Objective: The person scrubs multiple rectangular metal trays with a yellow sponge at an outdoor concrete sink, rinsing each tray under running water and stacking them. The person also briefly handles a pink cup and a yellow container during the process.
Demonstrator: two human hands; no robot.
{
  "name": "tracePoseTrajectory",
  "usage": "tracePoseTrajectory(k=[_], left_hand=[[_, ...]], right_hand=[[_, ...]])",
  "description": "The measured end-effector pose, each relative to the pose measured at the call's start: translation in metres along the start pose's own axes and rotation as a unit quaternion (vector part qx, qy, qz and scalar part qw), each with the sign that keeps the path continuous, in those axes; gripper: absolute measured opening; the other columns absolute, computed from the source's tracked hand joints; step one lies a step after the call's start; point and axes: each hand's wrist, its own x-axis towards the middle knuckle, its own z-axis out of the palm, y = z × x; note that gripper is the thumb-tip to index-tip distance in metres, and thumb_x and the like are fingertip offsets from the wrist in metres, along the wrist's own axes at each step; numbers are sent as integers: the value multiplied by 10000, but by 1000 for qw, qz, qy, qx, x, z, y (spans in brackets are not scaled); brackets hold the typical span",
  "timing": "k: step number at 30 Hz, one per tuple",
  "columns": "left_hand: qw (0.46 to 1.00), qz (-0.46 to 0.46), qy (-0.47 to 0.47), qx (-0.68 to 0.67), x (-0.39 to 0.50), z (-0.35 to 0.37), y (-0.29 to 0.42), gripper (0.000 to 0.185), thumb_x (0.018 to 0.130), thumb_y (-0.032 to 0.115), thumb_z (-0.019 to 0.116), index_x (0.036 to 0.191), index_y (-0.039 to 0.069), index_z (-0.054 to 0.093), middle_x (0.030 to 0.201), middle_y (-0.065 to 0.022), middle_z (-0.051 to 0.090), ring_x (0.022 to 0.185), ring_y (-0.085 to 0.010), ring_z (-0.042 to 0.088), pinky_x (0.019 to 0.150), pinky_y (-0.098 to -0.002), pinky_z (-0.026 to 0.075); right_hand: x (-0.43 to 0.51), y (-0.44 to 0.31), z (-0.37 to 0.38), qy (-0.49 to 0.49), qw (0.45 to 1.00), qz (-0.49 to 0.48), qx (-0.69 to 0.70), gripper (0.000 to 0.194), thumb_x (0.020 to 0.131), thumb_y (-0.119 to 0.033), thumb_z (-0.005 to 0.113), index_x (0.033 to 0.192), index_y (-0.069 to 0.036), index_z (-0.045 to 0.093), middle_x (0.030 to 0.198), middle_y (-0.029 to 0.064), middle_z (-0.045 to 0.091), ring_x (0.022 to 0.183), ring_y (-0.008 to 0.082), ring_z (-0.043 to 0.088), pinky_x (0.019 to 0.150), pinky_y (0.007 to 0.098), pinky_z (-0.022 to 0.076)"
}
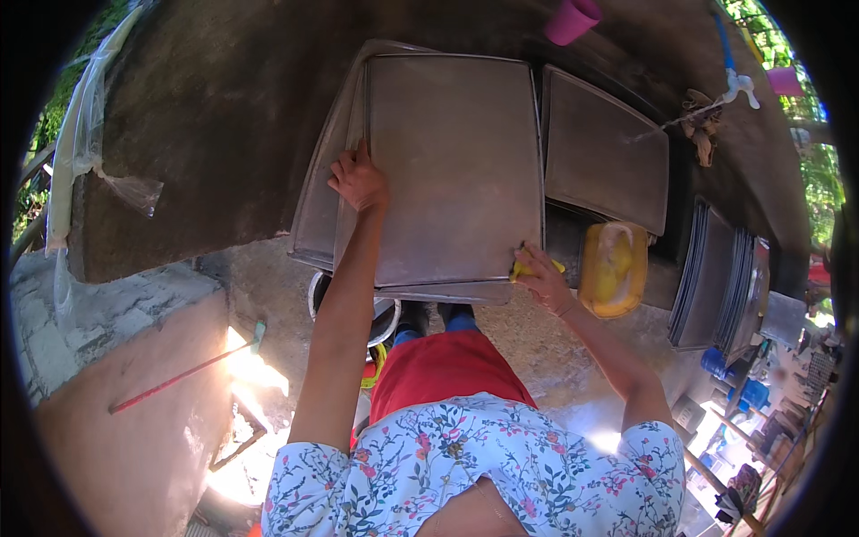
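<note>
A large metal baking tray (456, 168) lies in front of me on top of other trays (315, 208) that stick out at its left and lower edges. My left hand (359, 180) grips the tray's left rim. At its lower right corner my right hand (540, 278) holds a yellow cloth or sponge (525, 270) against the edge. Just right of that hand is a yellow plastic tub (590, 268) with foamy, yellowish contents. Another metal tray (600, 148) lies at the right, under water running from a white tap (739, 87).
Several trays stand upright (704, 275) at the right. A pink cup (572, 21) sits at the top, and a brown rag (701, 127) lies near the tap. A clear plastic sheet (90, 148) hangs at the left. A red-handled tool (181, 377) leans below, by a low wall (134, 376).
</note>
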Motion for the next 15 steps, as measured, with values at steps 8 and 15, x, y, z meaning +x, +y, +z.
tracePoseTrajectory(k=[8, 15], left_hand=[[999, 18, 40, 15, -2, -2, 1, 363, 770, 101, 624, 1095, 262, 643, 960, -4, 541, 901, -227, 509, 678, -408, 360], [999, 44, -7, -11, 0, -1, -5, 393, 781, 86, 616, 1155, 206, 631, 973, -26, 538, 916, -240, 510, 697, -408, 354]], right_hand=[[106, -112, 110, -33, 994, -92, 55, 282, 726, -73, 645, 1008, -85, 636, 1288, 53, 532, 1277, 305, 414, 1038, 442, 368], [2, -14, 41, 107, 942, 280, -150, 461, 790, 7, 535, 1240, -95, 551, 1390, 188, 403, 1302, 448, 320, 1073, 470, 316]])
